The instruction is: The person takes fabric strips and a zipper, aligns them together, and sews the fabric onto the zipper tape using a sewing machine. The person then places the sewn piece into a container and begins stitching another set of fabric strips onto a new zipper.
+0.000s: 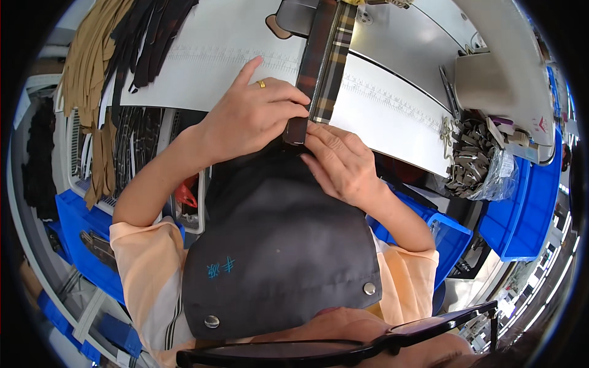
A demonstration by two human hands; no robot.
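A metal zipper (323,60) runs toward me across the white work surface, edged by plaid fabric (337,76) on its right and a dark brown strip (296,132) on its left. My left hand (248,116), with a gold ring, pinches the strip's left side near the close end. Its index finger points up and away, off the material. My right hand (343,161) grips the close end of the zipper strip from the right, thumb below and fingers bent on top. The fingertips partly cover the material between them.
The white table (392,104) bears printed ruler scales. A sewing machine (500,80) stands at the right, with tweezers (450,92) beside it. Small dark pieces (472,156) lie piled near a plastic bag. Tan strips (92,67) and dark strips (153,43) hang left. Blue bins (512,211) flank me.
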